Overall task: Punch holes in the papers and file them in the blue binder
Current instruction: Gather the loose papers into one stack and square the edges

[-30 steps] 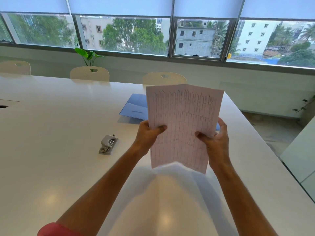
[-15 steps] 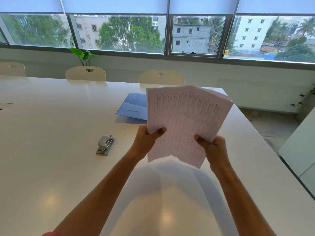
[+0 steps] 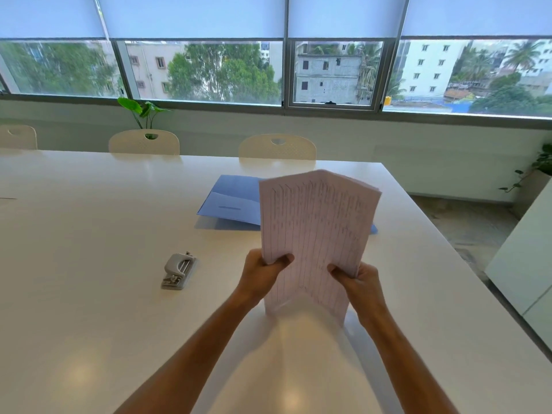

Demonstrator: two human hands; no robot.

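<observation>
Both hands grip an upright, bowed stack of white lined papers (image 3: 313,234): left hand (image 3: 263,274) and right hand (image 3: 360,282) curled around its lower edges, thumbs in front.

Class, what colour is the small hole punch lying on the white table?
Light grey with silver metal parts: the small hole punch, clearest in the head view.
</observation>
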